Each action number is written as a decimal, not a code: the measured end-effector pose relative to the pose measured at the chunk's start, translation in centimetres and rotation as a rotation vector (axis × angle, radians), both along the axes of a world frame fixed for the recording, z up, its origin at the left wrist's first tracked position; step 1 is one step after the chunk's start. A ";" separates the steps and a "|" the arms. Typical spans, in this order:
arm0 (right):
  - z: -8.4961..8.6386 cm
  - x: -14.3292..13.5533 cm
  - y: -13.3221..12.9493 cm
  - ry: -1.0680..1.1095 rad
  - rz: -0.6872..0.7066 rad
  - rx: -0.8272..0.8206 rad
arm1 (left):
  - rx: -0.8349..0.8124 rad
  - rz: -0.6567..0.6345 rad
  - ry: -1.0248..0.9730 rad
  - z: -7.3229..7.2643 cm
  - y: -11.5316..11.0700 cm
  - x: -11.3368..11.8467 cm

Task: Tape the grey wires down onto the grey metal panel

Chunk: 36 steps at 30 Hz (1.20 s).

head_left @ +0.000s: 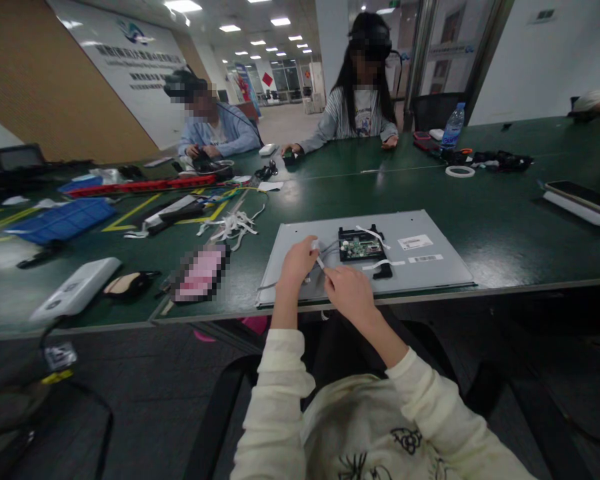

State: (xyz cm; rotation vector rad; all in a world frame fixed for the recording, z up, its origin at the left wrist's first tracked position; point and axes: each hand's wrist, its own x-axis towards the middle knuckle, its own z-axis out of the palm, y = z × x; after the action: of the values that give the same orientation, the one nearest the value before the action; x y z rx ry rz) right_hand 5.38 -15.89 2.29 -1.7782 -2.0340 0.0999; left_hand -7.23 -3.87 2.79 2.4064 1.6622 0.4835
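A flat grey panel [410, 227] lies at the table's front edge. On it sits a black bracket with a green circuit board [363, 249], with white tape strips [384, 265] across the bracket's edges. Left of the board, my left hand [299, 259] is closed, thumb and fingers pinching near a thin dark cable [330, 248]. My right hand [350, 291] pinches the lower end of a short white tape strip [321, 263] that spans between both hands. The upper end of the strip is partly hidden by my left fingers. A white label [415, 241] is on the panel's right.
Loose white strips [233, 227], a pink phone-like object [203, 273] and a white power bank [77, 288] lie to the left. Behind them is a blue crate [65, 220]. Two people sit opposite. A tape roll [460, 171], a bottle [453, 127] and a phone [585, 199] are right.
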 end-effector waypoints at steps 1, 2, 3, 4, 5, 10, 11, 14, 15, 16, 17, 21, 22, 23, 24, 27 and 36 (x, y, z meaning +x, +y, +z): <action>0.0 0.0 -0.1 -0.005 0.000 0.003 | 0.001 0.004 -0.003 0.0 0.0 0.0; 0.0 0.0 -0.1 -0.009 0.003 0.005 | 0.009 0.010 -0.009 -0.1 0.1 0.0; 0.0 0.0 -0.2 -0.011 0.004 0.006 | 0.019 0.016 -0.015 -0.2 0.1 -0.1; 0.0 0.1 -0.3 -0.011 0.006 0.006 | 0.031 0.022 -0.021 -0.3 0.2 -0.1; 0.0 0.1 -0.3 -0.011 0.007 0.007 | 0.043 0.026 -0.029 -0.4 0.3 -0.1; -0.3 0.2 -0.4 0.001 0.005 0.019 | 0.086 0.048 -0.081 -1.1 0.6 -0.2; -0.4 0.2 -0.4 0.004 0.003 0.022 | 0.093 0.055 -0.099 -1.2 0.6 -0.3; -0.5 0.2 -0.5 0.015 0.010 0.030 | 0.121 0.079 -0.186 -1.3 0.4 -0.3; -0.6 0.2 -0.4 0.021 0.013 0.034 | 0.140 0.090 -0.219 -1.2 0.2 -0.3; -0.6 0.2 -0.4 0.027 0.015 0.039 | 0.170 0.106 -0.251 -1.1 0.0 -0.3; -0.6 0.2 -0.4 0.033 0.016 0.044 | 0.210 0.124 -0.279 -0.9 -0.2 -0.3; -0.6 0.2 -0.4 0.035 0.017 0.054 | 0.357 0.181 -0.354 0.3 -1.6 -0.1; -0.5 0.2 -0.5 0.030 0.017 0.051 | 0.370 0.178 -0.363 0.6 -2.1 0.0; -0.5 0.2 -0.5 0.023 0.017 0.048 | 0.374 0.169 -0.367 0.7 -2.6 0.2; -0.5 0.1 -0.5 0.016 0.017 0.045 | 0.375 0.157 -0.369 0.7 -3.3 0.5; -0.5 0.1 -0.5 -0.005 0.020 0.034 | 0.387 0.132 -0.383 0.1 -5.4 1.5; -0.6 0.4 -0.7 -0.045 0.066 0.025 | 0.510 0.136 -0.579 -2.7 -9.3 3.4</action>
State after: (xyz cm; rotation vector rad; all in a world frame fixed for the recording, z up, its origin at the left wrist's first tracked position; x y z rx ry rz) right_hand 5.76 -16.62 1.68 -1.7133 -2.1170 0.0550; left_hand -3.80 -13.13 0.07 2.1192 1.5574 1.6154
